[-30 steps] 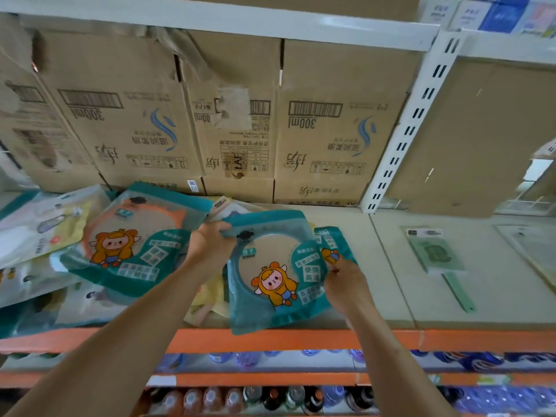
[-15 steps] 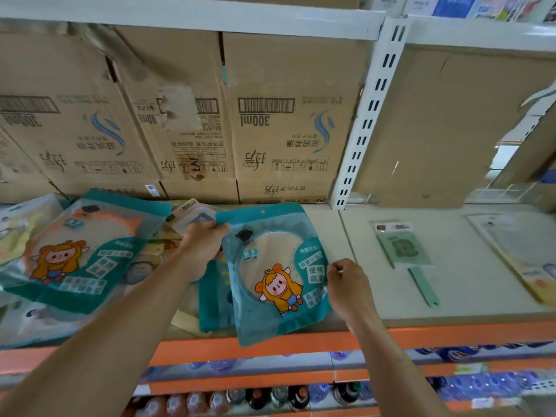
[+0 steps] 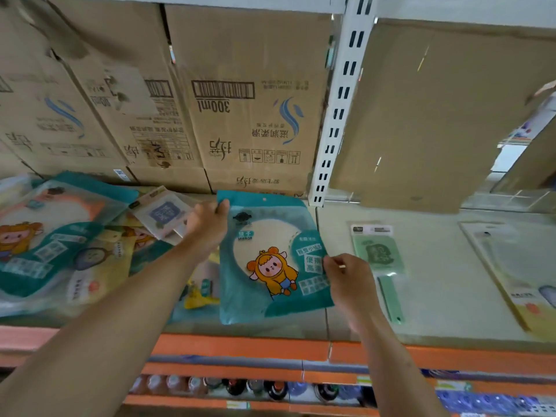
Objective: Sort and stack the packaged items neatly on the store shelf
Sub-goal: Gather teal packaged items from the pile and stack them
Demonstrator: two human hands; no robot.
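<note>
The teal mirror packet (image 3: 270, 260) was held by both hands low over the shelf (image 3: 436, 302), just right of the untidy heap of packets (image 3: 60, 245) and left of a green carded item (image 3: 379, 254). Its upper left corner was pinched by the left hand (image 3: 207, 227). Its right edge was nipped between the thumb and curled fingers of the right hand (image 3: 349, 278). Whether its underside touched the board could not be told.

The step in hand was judged to be the placing of one sorted packet on the board beside the heap. For the next move, the packet would need to be laid flat, squared to the orange shelf lip (image 3: 240, 346), and released from both pinches before another was drawn from the heap.
</note>
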